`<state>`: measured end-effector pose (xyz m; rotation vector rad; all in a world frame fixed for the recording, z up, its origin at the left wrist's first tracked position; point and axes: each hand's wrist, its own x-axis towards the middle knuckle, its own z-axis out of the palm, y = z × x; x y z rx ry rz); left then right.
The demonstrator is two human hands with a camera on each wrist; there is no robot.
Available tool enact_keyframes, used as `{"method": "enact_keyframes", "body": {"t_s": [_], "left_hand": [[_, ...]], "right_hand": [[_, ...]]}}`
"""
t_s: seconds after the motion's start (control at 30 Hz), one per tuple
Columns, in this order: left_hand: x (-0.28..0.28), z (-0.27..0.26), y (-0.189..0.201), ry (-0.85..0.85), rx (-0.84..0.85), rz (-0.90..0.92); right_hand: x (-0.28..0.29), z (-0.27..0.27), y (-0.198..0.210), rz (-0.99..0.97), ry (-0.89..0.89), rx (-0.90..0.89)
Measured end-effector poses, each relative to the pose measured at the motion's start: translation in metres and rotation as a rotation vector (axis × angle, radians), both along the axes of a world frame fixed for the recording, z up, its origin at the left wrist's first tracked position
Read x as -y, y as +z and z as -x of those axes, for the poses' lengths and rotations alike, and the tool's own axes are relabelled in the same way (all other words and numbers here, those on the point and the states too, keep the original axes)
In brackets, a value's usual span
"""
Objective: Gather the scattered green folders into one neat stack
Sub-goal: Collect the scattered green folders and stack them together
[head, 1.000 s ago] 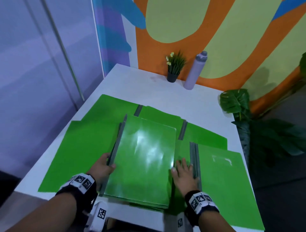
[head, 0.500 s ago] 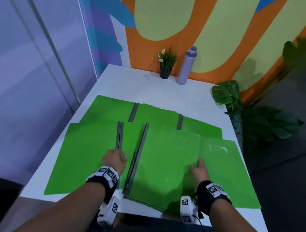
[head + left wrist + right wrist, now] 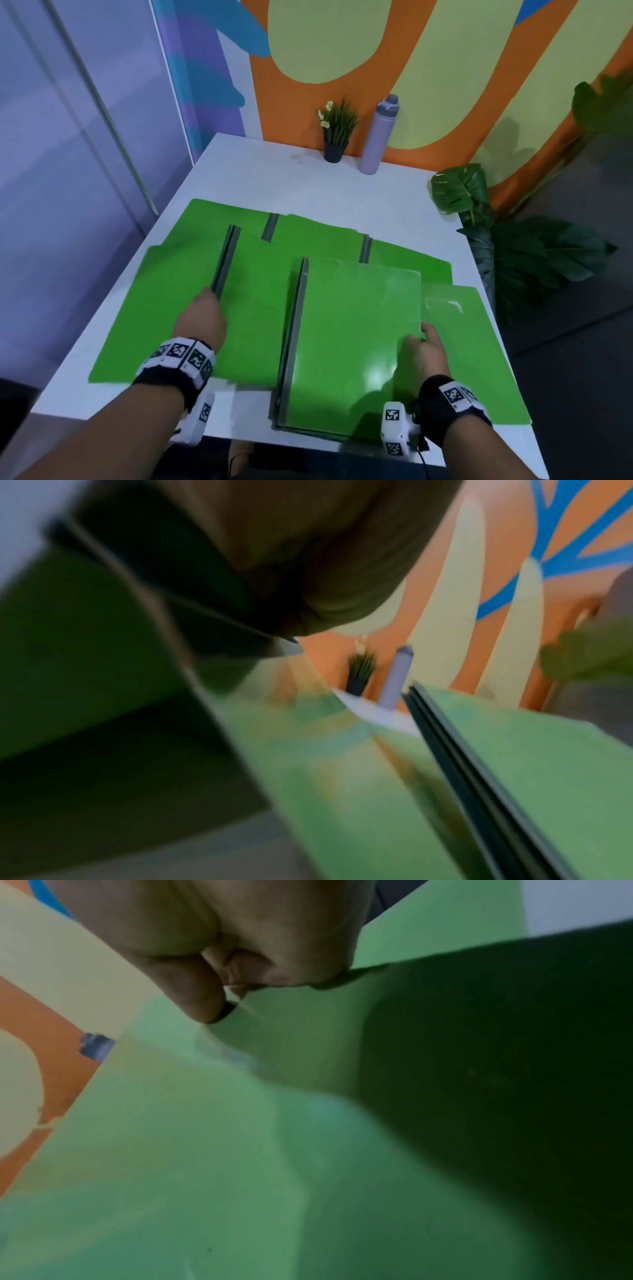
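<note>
Stack (image 3: 352, 335) has slid toward three o'clock; right hand (image 3: 423, 356) pinches its edge, left hand (image 3: 202, 320) pinches a folder spine (image 3: 224, 262).

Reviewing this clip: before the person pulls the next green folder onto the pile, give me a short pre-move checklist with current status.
1. Right hand secures the gathered stack at its right edge: ok.
2. Left hand has hold of the next folder's grey spine: cannot tell, fingers hidden.
3. Stack fully on the table: not ok, its near edge overhangs.
4. All folders gathered: not ok, several lie spread behind and beside.
5. Purple bottle and potted plant out of the way: ok, at the far edge.
</note>
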<state>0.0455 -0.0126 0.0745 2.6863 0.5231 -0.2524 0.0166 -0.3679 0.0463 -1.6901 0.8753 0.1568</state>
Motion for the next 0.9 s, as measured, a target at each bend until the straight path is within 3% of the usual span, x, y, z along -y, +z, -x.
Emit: {"method": "enact_keyframes", "body": {"t_s": [0.2, 0.33, 0.47, 0.57, 0.67, 0.77, 0.83, 0.9], "left_hand": [[0.005, 0.005, 0.101, -0.038, 0.548, 0.017], [0.010, 0.008, 0.116, -0.019, 0.703, 0.336], [0.028, 0.009, 0.082, 0.119, 0.416, 0.803], [0.034, 0.015, 0.041, 0.158, 0.140, 0.955], [0.041, 0.026, 0.019, 0.146, -0.001, 1.053], [0.053, 0.034, 0.011, 0.052, -0.091, 0.992], [0.056, 0.032, 0.006, -0.018, -0.061, 0.831], [0.052, 0.027, 0.000, 0.027, -0.027, 0.787]], "right_hand": [[0.016, -0.022, 0.028, -0.148, -0.088, 0.178], [0.014, -0.032, 0.036, -0.211, -0.081, 0.204], [0.000, -0.037, 0.031, -0.217, -0.050, 0.246], [-0.012, -0.030, 0.025, -0.195, 0.015, 0.180], [-0.020, -0.024, 0.011, -0.238, 0.026, 0.037], [-0.027, -0.023, 0.006, -0.141, 0.071, 0.058], [-0.030, -0.024, 0.004, -0.076, 0.123, 0.098], [-0.026, -0.026, -0.002, 0.023, 0.183, 0.120]]}}
